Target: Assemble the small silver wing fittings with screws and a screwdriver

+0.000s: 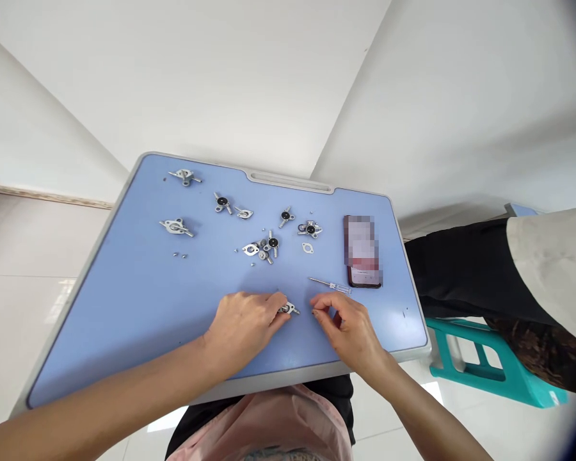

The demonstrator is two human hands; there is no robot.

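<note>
My left hand [249, 323] grips a small metal valve [288, 308] with a flat flange, low over the front of the blue table. The fingers cover most of the part. To its right, my right hand [343, 323] is closed in a pinch. A tiny dark speck shows at its fingertips, too small to name. Just above that hand lies a screwdriver [331, 285] with a clear handle. A thin flange plate [308, 248] rests flat farther back.
Similar valves [176, 226] and valve bodies with black discs [222, 202] are spread over the table [125, 307], with several tiny screws [185, 256]. A phone [363, 253] lies at right. Beyond the right edge, a person sits on a green stool [489, 365]. Walls stand behind.
</note>
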